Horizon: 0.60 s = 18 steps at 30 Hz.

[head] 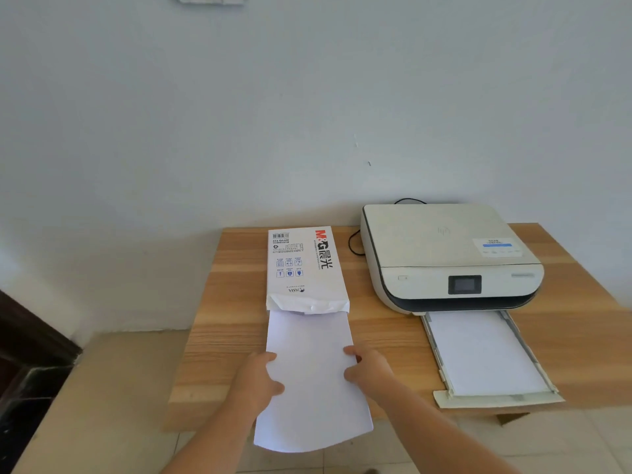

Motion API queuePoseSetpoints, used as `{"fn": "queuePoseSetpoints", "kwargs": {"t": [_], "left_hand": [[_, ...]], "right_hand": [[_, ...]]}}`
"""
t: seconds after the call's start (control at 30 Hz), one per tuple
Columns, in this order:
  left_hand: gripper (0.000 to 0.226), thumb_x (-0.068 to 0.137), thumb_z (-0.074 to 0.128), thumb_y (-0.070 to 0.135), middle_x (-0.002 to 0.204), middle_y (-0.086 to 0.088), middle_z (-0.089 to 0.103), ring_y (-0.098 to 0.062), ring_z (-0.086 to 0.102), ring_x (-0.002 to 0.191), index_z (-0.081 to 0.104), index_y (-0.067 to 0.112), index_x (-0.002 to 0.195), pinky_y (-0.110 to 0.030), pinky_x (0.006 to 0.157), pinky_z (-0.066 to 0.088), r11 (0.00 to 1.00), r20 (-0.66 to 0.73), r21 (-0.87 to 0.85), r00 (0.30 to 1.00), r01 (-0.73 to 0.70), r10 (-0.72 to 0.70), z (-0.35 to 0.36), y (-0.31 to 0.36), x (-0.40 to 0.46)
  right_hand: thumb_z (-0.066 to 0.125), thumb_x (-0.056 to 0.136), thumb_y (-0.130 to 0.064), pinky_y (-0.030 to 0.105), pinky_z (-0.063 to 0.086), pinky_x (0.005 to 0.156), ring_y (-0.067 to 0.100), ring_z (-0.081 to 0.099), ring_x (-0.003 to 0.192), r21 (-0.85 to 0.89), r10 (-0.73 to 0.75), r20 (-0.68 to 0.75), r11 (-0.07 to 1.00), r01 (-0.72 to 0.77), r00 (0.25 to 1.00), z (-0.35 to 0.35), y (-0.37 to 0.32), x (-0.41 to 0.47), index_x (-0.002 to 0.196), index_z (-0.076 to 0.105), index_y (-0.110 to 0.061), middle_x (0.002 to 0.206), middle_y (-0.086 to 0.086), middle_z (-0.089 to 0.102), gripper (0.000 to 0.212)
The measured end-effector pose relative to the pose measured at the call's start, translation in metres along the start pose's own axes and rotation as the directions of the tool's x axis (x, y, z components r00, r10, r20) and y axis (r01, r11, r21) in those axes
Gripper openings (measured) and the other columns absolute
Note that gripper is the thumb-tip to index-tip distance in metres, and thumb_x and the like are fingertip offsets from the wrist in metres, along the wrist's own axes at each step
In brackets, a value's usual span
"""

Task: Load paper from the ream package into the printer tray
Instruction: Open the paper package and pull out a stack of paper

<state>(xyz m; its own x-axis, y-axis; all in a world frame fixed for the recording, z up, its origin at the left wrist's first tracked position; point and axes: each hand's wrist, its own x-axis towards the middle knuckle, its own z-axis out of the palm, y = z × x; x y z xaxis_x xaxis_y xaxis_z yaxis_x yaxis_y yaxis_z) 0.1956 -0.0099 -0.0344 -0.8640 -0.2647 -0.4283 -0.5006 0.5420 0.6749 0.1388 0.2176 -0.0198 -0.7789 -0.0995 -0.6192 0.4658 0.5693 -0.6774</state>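
Note:
A white ream package (302,265) with red and blue print lies on the wooden table (232,323), its torn open end toward me. A stack of white paper (311,388) sticks out of that end and overhangs the table's front edge. My left hand (258,379) grips the stack's left edge and my right hand (367,371) grips its right edge. To the right stands a white printer (444,254). Its paper tray (441,364) is pulled out toward me and has white sheets lying in it.
A black cable (354,242) runs behind the printer, between it and the package. The table stands against a pale wall (307,114). Tiled floor (113,388) shows to the left and below, with a dark wooden frame (24,343) at the far left.

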Motion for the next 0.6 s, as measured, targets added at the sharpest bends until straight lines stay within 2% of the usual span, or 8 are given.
{"fn": "queuePoseSetpoints", "kwargs": {"t": [0.07, 0.13, 0.3, 0.4, 0.5, 0.6], "left_hand": [[0.074, 0.068, 0.081, 0.008, 0.136, -0.007, 0.047, -0.023, 0.050, 0.119, 0.049, 0.012, 0.134, -0.032, 0.095, 0.047, 1.000, 0.007, -0.003, 1.000, -0.003, 0.003, -0.004, 0.000, -0.006], [0.074, 0.067, 0.082, 0.008, 0.135, -0.006, 0.047, -0.022, 0.049, 0.119, 0.049, 0.012, 0.134, -0.029, 0.094, 0.046, 1.000, 0.012, -0.016, 1.000, -0.008, 0.008, -0.009, 0.001, -0.013], [0.076, 0.063, 0.085, 0.009, 0.124, -0.004, 0.056, -0.016, 0.056, 0.107, 0.052, 0.009, 0.132, -0.025, 0.084, 0.048, 0.995, 0.035, -0.098, 0.999, -0.024, 0.027, -0.022, 0.003, -0.027], [0.076, 0.061, 0.087, 0.010, 0.114, 0.000, 0.061, -0.014, 0.058, 0.104, 0.055, 0.011, 0.129, -0.019, 0.075, 0.047, 0.989, 0.034, -0.144, 0.999, -0.028, 0.033, -0.032, 0.007, -0.034], [0.073, 0.062, 0.086, 0.009, 0.104, 0.002, 0.064, -0.013, 0.062, 0.095, 0.055, 0.011, 0.129, -0.019, 0.070, 0.048, 0.985, 0.035, -0.167, 0.998, -0.049, 0.056, -0.040, 0.017, -0.041], [0.074, 0.062, 0.086, 0.005, 0.104, -0.001, 0.064, -0.016, 0.063, 0.094, 0.054, 0.008, 0.129, -0.027, 0.078, 0.052, 0.979, 0.011, -0.189, 0.997, -0.071, 0.074, -0.048, 0.032, -0.043]], "right_hand": [[0.056, 0.085, -0.001, 0.027, 0.050, 0.082, 0.022, 0.056, 0.106, 0.001, -0.001, 0.012, 1.000, 0.001, 1.000, -0.001, -0.002, -0.009, 0.138, 0.048, -0.019, 0.131, 0.005, 0.052, 0.056], [0.058, 0.086, -0.002, 0.029, 0.051, 0.085, 0.022, 0.056, 0.107, 0.007, -0.005, 0.022, 1.000, 0.005, 1.000, -0.003, -0.004, -0.017, 0.138, 0.048, -0.018, 0.131, 0.006, 0.052, 0.055], [0.059, 0.085, -0.008, 0.028, 0.050, 0.082, 0.021, 0.058, 0.103, 0.020, -0.055, 0.018, 0.998, 0.055, 0.998, -0.018, -0.014, -0.033, 0.133, 0.053, -0.016, 0.127, 0.006, 0.055, 0.049], [0.061, 0.085, -0.009, 0.026, 0.048, 0.078, 0.017, 0.058, 0.097, 0.023, -0.088, 0.032, 0.996, 0.087, 0.996, -0.030, -0.022, -0.041, 0.129, 0.056, -0.016, 0.114, 0.003, 0.058, 0.045], [0.063, 0.083, -0.011, 0.030, 0.049, 0.084, 0.021, 0.058, 0.101, -0.009, -0.096, 0.031, 0.995, 0.096, 0.995, -0.040, -0.032, -0.048, 0.126, 0.057, -0.018, 0.113, 0.004, 0.058, 0.044], [0.063, 0.082, -0.009, 0.030, 0.050, 0.083, 0.023, 0.058, 0.102, -0.013, -0.143, 0.012, 0.990, 0.143, 0.990, -0.048, -0.042, -0.054, 0.128, 0.056, -0.020, 0.115, 0.005, 0.057, 0.048]]}}
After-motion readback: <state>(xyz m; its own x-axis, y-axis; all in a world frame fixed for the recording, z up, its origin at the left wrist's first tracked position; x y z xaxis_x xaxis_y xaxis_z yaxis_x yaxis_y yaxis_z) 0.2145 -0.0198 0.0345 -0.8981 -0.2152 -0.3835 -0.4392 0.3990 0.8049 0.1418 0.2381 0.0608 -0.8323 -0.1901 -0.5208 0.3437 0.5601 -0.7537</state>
